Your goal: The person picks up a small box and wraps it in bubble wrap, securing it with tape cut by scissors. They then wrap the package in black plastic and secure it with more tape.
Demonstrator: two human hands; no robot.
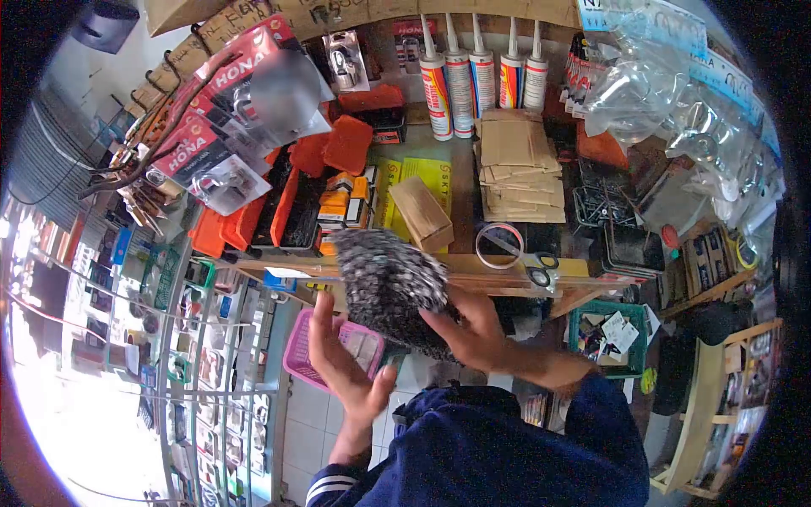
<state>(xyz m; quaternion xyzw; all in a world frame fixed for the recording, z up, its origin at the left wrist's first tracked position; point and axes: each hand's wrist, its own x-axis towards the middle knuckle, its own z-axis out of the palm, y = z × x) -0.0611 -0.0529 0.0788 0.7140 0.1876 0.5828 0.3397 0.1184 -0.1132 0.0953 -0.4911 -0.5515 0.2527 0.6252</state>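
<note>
A bulky bundle of small, dark, glinting pieces, like a bag packed with black screws (pixel 384 287), is held up before the shelf's front edge. My right hand (pixel 477 334) grips its lower right side, thumb across the near face and fingers behind. To the lower left, my left hand (pixel 351 367) is open, palm up and fingers spread, apart from the bundle. Just beyond the bundle lies a small brown cardboard box (pixel 420 213), with orange-and-black small boxes (pixel 345 207) to its left. The bundle is slightly blurred by motion.
Sealant tubes (pixel 460 89) stand at the back beside a stack of brown cardboard packets (pixel 519 169). A tape roll (pixel 500 246) and scissors (pixel 541 269) lie at the shelf edge. Below are a pink basket (pixel 296 351) and a green basket (pixel 583 325). Padlock packs (pixel 224 169) hang left.
</note>
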